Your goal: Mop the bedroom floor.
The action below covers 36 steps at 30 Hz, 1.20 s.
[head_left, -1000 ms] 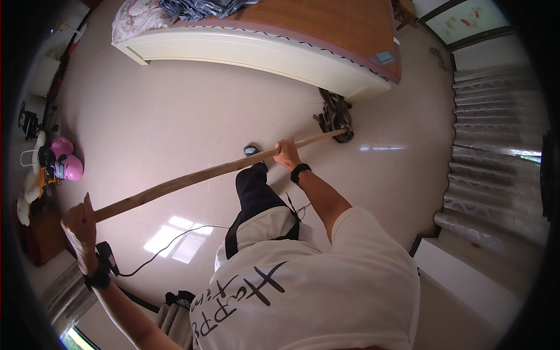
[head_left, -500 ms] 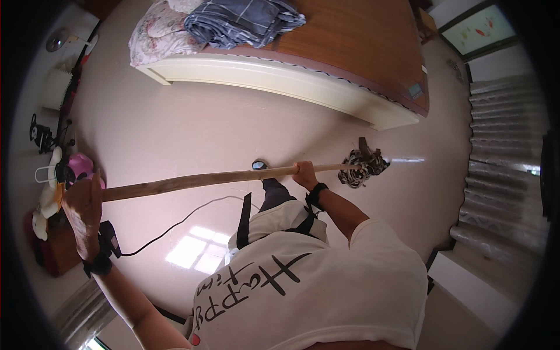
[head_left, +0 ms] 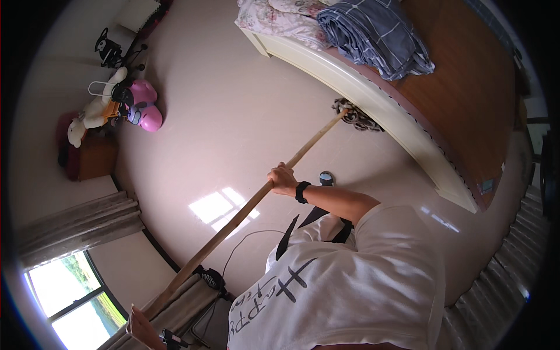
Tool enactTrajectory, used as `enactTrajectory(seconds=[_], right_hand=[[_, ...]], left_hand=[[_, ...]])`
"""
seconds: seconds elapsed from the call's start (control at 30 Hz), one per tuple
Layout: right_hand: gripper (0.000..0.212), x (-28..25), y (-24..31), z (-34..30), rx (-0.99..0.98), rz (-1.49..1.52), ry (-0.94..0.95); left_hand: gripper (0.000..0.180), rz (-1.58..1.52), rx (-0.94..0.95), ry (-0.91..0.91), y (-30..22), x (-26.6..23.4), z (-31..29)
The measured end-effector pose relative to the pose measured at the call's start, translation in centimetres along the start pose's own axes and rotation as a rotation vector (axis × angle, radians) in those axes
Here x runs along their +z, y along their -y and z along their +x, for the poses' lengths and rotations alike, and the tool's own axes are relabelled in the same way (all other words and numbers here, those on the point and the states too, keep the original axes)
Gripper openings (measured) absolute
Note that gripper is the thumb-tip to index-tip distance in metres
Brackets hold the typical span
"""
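A long-handled mop with a wooden handle runs slantwise from the lower left up to the bed. My right hand is closed round the middle of the handle. At the lower left my left hand grips the handle's near end, its fingers only partly showing. The mop's brown and grey strand head lies on the floor against the bed's lower edge, part of it hidden under the side board.
The bed has a cream side board, with a checked grey-blue quilt and floral bedding on it. Pink and white plush toys sit by the left wall. Below are a window and grey curtains. A thin cable trails near me.
The mop head has gone from the floor at the right to the bed's lower edge. The handle now slants instead of lying nearly level. My view has turned, and my left hand is lower.
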State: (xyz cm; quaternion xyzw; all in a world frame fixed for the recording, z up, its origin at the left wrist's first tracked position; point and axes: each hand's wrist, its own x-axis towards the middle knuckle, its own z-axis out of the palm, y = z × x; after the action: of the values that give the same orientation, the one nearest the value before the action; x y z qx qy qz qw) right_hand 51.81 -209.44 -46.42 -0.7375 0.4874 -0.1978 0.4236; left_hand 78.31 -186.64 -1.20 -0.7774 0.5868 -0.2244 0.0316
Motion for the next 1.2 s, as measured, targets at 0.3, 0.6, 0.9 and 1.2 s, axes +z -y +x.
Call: enactTrajectory(seconds=[0.3, 0.6, 0.9, 1.2], right_hand=[[0.006, 5.5, 8.1, 15.0, -0.369, 0.009, 0.132], [0.016, 6.3, 15.2, 11.6, -0.249, 0.067, -0.072], [0.012, 5.9, 12.9, 1.6, 0.033, 0.061, -0.602], [0.008, 7.4, 1.4, -21.7, 0.478, -0.301, -0.835]], left_hand=[[0.023, 0.303, -0.006, 0.017, -8.3, -6.3, -1.0], [0.020, 0.186, 0.090, -0.097, 3.4, -3.6, 4.0], [0.021, -0.286, 0.443, -0.086, 8.9, 6.2, 15.4], [0.023, -0.683, 0.781, 0.139, -2.6, 11.0, 16.3]])
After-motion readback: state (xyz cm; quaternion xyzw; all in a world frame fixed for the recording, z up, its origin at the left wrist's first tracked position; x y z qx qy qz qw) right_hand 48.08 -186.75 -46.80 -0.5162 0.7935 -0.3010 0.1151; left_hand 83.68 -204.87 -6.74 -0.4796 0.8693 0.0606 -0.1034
